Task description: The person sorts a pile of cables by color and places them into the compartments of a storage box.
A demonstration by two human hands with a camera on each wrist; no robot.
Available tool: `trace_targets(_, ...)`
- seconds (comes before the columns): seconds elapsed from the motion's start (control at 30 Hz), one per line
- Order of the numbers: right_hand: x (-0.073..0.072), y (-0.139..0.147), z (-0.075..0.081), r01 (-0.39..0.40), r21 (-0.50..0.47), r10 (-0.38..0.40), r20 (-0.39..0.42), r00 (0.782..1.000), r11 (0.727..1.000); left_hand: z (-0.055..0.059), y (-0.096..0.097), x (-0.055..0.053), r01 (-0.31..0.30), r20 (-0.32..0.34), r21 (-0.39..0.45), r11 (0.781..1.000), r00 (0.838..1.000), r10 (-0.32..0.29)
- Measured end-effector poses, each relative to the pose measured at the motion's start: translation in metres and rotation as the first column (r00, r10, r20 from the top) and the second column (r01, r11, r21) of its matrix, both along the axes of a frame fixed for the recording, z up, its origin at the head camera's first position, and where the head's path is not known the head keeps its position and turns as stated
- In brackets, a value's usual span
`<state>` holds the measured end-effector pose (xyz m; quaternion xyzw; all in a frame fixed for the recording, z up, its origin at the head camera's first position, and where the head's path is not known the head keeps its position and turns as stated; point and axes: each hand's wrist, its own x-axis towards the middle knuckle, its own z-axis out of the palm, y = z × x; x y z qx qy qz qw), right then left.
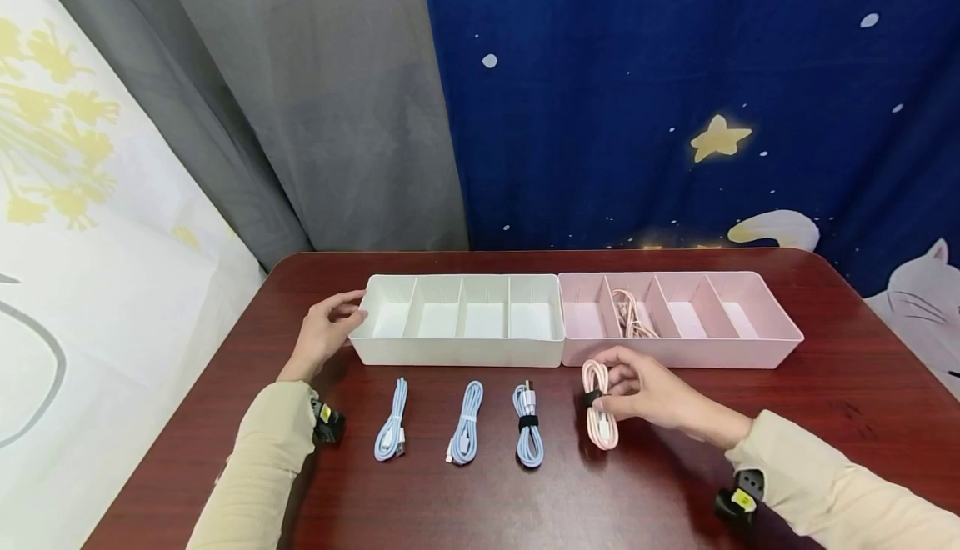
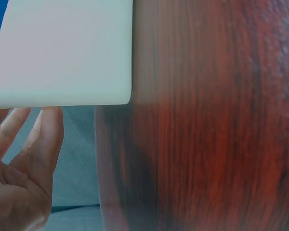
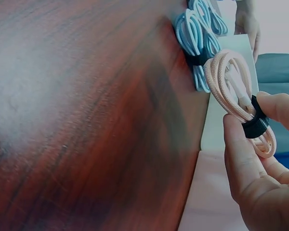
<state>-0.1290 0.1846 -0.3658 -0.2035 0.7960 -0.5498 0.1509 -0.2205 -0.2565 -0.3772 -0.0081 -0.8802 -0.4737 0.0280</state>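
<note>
Right hand (image 1: 652,387): we're gripping pink cable (image 1: 602,428). Left hand (image 1: 322,333): relaxed, touching white box (image 1: 457,353). Boxed cable (image 1: 632,317): one. Blue cables (image 1: 390,433) (image 1: 468,421) (image 1: 530,446) unboxed: three.

There are three blue cables (image 1: 467,423), two pink cables (image 1: 596,422), two divided boxes (image 1: 457,353).

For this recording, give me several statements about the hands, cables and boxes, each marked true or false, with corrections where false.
1. The right hand holds a pink cable bound with a black strap. True.
2. Three blue cables lie on the table. True.
3. Every blue cable has a black strap. False: only the rightmost shows one.
4. The left hand touches the left end of the white box, which stands beside the pink box. True.
5. The white box has three compartments. False: it has four.
6. The pink box's leftmost compartment holds a cable. False: the pink coils lie in the second from the left.
</note>
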Motion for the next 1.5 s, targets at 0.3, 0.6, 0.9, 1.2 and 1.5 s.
trace_targets(0.3, -0.005, -0.001, 0.013, -0.001, -0.010, 0.001, 0.024, 1.000, 1.000, 0.000, 0.000, 0.000, 0.002, -0.002, 0.004, 1.000, 1.000, -0.002)
trace_targets(0.6, -0.012, -0.002, 0.022, 0.004, 0.029, -0.004, -0.009, 1.000, 1.000, 0.001, 0.000, 0.001, 0.000, -0.001, 0.000, 1.000, 1.000, 0.000)
trace_targets(0.9, -0.019, -0.002, 0.029, 0.001, -0.037, 0.000, 0.023, 1.000, 0.999, 0.000, 0.001, 0.001, 0.004, -0.001, 0.007, 1.000, 1.000, -0.004)
trace_targets(1.2, -0.027, -0.003, 0.036, 0.010, -0.077, -0.006, 0.045, 0.999, 0.997, 0.001, 0.001, 0.001, 0.000, -0.002, 0.006, 1.000, 1.000, 0.000)
trace_targets(1.5, -0.032, -0.004, 0.044, 0.016, -0.090, -0.010, 0.062, 0.998, 0.996, 0.001, 0.001, 0.002, 0.001, 0.002, 0.004, 1.000, 1.000, -0.001)
